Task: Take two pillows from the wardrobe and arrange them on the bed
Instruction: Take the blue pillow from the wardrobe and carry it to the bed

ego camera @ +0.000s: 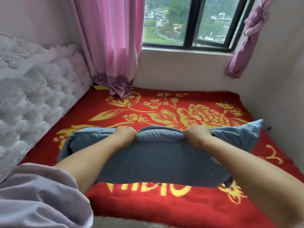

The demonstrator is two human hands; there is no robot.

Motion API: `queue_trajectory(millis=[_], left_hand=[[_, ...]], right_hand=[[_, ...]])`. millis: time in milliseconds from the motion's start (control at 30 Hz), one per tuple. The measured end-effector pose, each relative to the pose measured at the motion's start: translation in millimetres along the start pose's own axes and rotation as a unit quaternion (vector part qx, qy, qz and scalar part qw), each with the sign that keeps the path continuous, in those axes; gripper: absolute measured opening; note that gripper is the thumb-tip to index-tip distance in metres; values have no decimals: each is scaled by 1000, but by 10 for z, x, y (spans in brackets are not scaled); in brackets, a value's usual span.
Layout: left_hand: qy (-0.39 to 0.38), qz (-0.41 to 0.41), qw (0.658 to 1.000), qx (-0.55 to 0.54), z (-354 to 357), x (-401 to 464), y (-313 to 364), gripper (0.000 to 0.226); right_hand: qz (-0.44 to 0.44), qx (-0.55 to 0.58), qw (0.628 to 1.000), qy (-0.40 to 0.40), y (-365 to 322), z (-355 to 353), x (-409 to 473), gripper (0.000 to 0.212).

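Head view, sole camera.

Item 1: blue pillow (158,160). I logged it held out over the bed (164,204), long side across my line of sight, far edge uppermost. Whether one pillow or two were stacked in the bundle I could not tell; a second blue layer showed along the far edge. Its underside appeared clear of the red blanket (189,99) at the near edge, where yellow lettering showed beneath it.

Item 2: left hand (125,134). Fingers curled over the far edge, bunching the cloth; a full fist-grip on the pillow.

Item 3: right hand (196,136). Same state, fingers closed round the far edge, fabric puckered under them. The two hands sat well apart, either side of the middle.

Handling note, my judgement: soft, light, compliant; the cover creased at both grips and the corners drooped, so it should sag rather than slip. Nothing fragile. Best purchase looked to be the seam edge or corners, not the flat face.

Item 4: surroundings. Tufted pale headboard (41,102) at left, pink curtain (111,46) against the window (194,23), lilac throw (37,198) at near left.
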State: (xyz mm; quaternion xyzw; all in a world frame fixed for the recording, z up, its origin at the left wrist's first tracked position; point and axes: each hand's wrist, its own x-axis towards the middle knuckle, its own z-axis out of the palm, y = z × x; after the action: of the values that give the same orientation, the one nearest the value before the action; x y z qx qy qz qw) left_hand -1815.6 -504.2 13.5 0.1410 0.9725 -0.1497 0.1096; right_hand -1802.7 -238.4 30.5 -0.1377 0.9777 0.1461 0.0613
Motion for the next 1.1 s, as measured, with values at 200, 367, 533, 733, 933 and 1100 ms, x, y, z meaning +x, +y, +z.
queue_trajectory(millis=[200, 367, 533, 733, 933, 1100], left_hand=[[19, -12, 1000, 12, -330, 507, -308, 29], [34, -38, 998, 19, -402, 856, -456, 27], [6, -72, 997, 15, -444, 1448, -543, 25], [-69, -105, 992, 9, -548, 2573, -493, 29], [-76, -84, 993, 40, -872, 3423, -386, 24], [-55, -101, 993, 0, -1006, 3687, -668, 25]], right_hand=[[-2, -3, 1000, 14, 220, -231, 649, 44], [-34, -12, 998, 60, 380, -344, 1212, 43], [-72, -6, 994, 78, 656, -235, 2060, 43], [-118, 28, 991, 64, 1159, 162, 3257, 42], [-141, 36, 989, 26, 1789, 178, 4091, 46], [-163, 3, 984, 75, 1906, -181, 4567, 46]])
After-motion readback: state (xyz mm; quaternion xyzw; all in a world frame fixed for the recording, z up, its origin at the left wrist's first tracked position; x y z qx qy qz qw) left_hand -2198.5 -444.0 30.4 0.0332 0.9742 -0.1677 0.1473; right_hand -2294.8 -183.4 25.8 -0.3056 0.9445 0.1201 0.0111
